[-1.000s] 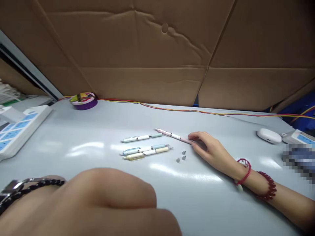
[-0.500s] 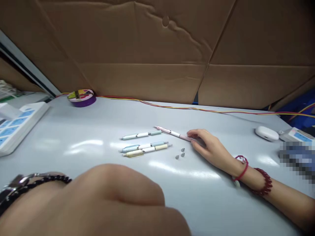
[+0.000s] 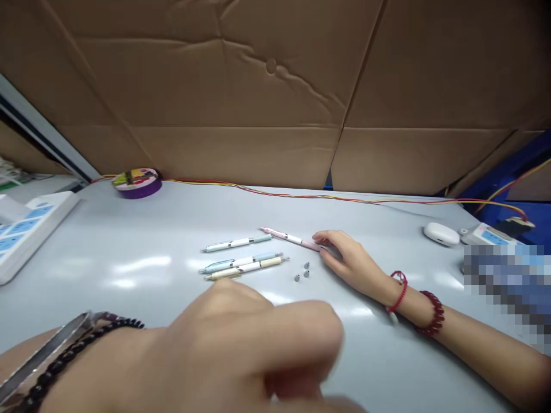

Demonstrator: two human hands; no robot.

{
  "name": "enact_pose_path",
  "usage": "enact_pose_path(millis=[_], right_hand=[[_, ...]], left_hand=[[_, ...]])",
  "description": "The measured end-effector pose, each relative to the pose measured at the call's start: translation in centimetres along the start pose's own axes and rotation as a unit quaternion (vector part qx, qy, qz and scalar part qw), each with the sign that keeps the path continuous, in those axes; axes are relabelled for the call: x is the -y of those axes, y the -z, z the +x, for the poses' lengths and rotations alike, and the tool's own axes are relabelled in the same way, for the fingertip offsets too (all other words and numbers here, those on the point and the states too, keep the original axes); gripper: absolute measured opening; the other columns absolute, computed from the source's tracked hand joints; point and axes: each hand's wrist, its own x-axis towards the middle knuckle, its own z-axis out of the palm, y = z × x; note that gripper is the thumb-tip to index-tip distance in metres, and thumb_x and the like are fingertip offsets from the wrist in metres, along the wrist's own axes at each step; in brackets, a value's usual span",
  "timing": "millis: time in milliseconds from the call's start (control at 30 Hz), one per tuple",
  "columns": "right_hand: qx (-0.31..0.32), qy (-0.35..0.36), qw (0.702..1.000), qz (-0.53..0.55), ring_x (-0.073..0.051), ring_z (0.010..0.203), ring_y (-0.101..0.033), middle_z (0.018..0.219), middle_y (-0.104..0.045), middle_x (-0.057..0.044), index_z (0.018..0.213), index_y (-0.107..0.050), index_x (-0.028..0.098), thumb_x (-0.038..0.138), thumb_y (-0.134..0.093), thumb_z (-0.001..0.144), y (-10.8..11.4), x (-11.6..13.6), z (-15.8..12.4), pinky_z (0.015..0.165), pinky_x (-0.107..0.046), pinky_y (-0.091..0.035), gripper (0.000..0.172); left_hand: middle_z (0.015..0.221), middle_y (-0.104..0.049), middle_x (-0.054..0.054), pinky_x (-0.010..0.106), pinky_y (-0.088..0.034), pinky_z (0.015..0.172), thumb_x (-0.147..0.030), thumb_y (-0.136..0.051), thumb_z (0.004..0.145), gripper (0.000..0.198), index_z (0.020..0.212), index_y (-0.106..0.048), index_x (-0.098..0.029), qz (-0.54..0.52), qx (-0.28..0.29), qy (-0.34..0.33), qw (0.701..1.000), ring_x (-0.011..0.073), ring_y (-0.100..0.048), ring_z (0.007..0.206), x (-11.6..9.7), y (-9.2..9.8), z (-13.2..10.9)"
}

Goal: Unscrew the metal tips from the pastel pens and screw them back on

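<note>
My left hand, with a watch and a black beaded bracelet at its wrist, is large and close to the camera. Its fingers curl inward, and their tips and whatever is between them are mostly hidden. Flat on the table, my right hand has its thumb and fingers at the end of a pink and white pen. Left of that pen lie a mint pen, a blue pen and a yellow pen. Three small silver cone-shaped tips lie near my right thumb.
A purple round tin stands at the back left, beside a white power strip. Red and yellow wires run along the cardboard wall. A white earbud case and a blurred-out object are at right.
My left hand has risen and shifted right in view, with its curled fingers showing more. My right hand stays at the pink pen. The whole view has shifted slightly.
</note>
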Motion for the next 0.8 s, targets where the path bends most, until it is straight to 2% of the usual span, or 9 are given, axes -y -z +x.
enact_pose_path(millis=[33, 100, 133, 167, 233, 367, 533, 633, 800], right_hand=[[0.000, 0.000, 1.000, 0.000, -0.024, 0.095, -0.060, 0.103, -0.063, -0.007, 0.110, -0.054, 0.020, 0.015, -0.045, 0.086, 0.0, 0.0, 0.0, 0.084, -0.041, -0.050, 0.025], [0.000, -0.001, 1.000, 0.002, -0.024, 0.095, -0.060, 0.103, -0.063, -0.007, 0.110, -0.054, 0.021, 0.014, -0.045, 0.086, -0.1, -0.1, 0.0, 0.084, -0.041, -0.050, 0.026], [-0.001, -0.001, 1.000, 0.003, -0.024, 0.095, -0.060, 0.104, -0.063, -0.007, 0.110, -0.054, 0.021, 0.014, -0.045, 0.086, -0.1, -0.1, 0.0, 0.084, -0.041, -0.050, 0.026], [-0.001, -0.001, 1.000, 0.004, -0.024, 0.095, -0.060, 0.104, -0.063, -0.007, 0.110, -0.054, 0.021, 0.014, -0.046, 0.086, -0.1, -0.1, 0.0, 0.084, -0.040, -0.050, 0.026], [-0.001, -0.002, 1.000, 0.003, -0.024, 0.096, -0.060, 0.104, -0.063, -0.007, 0.110, -0.054, 0.021, 0.014, -0.046, 0.086, -0.1, -0.1, 0.0, 0.084, -0.040, -0.049, 0.026], [-0.001, -0.008, 1.000, -0.006, -0.023, 0.096, -0.059, 0.103, -0.063, -0.006, 0.109, -0.053, 0.021, 0.016, -0.046, 0.087, -0.1, 0.1, 0.0, 0.084, -0.038, -0.049, 0.024], [0.006, -0.004, 1.000, -0.021, -0.023, 0.095, -0.059, 0.103, -0.063, -0.006, 0.109, -0.053, 0.021, 0.015, -0.046, 0.088, 0.0, 0.1, 0.0, 0.083, -0.037, -0.048, 0.023], [0.010, -0.004, 1.000, -0.029, -0.023, 0.095, -0.059, 0.103, -0.063, -0.006, 0.109, -0.053, 0.021, 0.015, -0.045, 0.088, 0.0, 0.0, 0.0, 0.082, -0.036, -0.048, 0.023], [0.019, 0.003, 0.999, -0.028, -0.024, 0.097, -0.057, 0.105, -0.062, -0.006, 0.109, -0.052, 0.022, 0.015, -0.044, 0.088, -0.1, 0.1, 0.1, 0.082, -0.038, -0.047, 0.024]], left_hand=[[0.051, -0.039, -0.009, 0.018, -0.032, 0.038, -0.011, -0.044, 0.073, 0.011, 0.072, -0.042, -0.022, -0.043, 0.046, -0.014, 0.998, 0.0064, -0.041, 0.041, 0.1, 0.0, 0.5], [0.060, -0.043, -0.007, 0.023, -0.031, 0.041, -0.009, -0.044, 0.073, 0.016, 0.073, -0.037, -0.023, -0.070, 0.052, -0.012, 0.996, 0.0092, -0.040, 0.045, 0.5, -0.5, 1.0], [0.064, -0.043, -0.006, 0.024, -0.031, 0.042, -0.007, -0.042, 0.074, 0.017, 0.076, -0.036, -0.022, -0.071, 0.035, 0.011, 0.997, 0.0103, -0.040, 0.047, 0.7, -1.0, 1.0], [0.066, -0.043, -0.005, 0.024, -0.032, 0.044, -0.007, -0.041, 0.075, 0.017, 0.078, -0.035, -0.022, -0.070, 0.041, 0.031, 0.996, 0.0115, -0.041, 0.049, 0.9, -1.6, 0.9], [0.067, -0.042, -0.004, 0.024, -0.032, 0.045, -0.007, -0.037, 0.077, 0.016, 0.079, -0.033, -0.022, -0.051, 0.057, 0.055, 0.996, 0.0128, -0.040, 0.049, 1.4, -2.8, 0.2], [0.072, -0.048, -0.002, 0.025, -0.035, 0.048, -0.010, -0.038, 0.077, 0.013, 0.081, -0.037, -0.022, 0.019, 0.109, 0.054, 0.992, 0.0144, -0.045, 0.051, 2.4, -4.7, -1.3], [0.074, -0.053, -0.001, 0.024, -0.035, 0.046, -0.012, -0.040, 0.078, 0.012, 0.083, -0.044, -0.021, 0.077, 0.093, 0.019, 0.993, 0.0142, -0.048, 0.051, 3.5, -6.2, -2.3], [0.077, -0.053, 0.000, 0.022, -0.033, 0.045, -0.012, -0.041, 0.078, 0.018, 0.092, -0.046, -0.023, 0.084, 0.080, 0.001, 0.993, 0.0137, -0.049, 0.053, 4.0, -6.9, -2.6], [0.088, -0.056, 0.002, 0.023, -0.039, 0.050, -0.012, -0.045, 0.080, 0.031, 0.108, -0.045, -0.026, 0.060, 0.127, 0.017, 0.990, 0.0166, -0.054, 0.064, 4.5, -7.7, -3.0]])
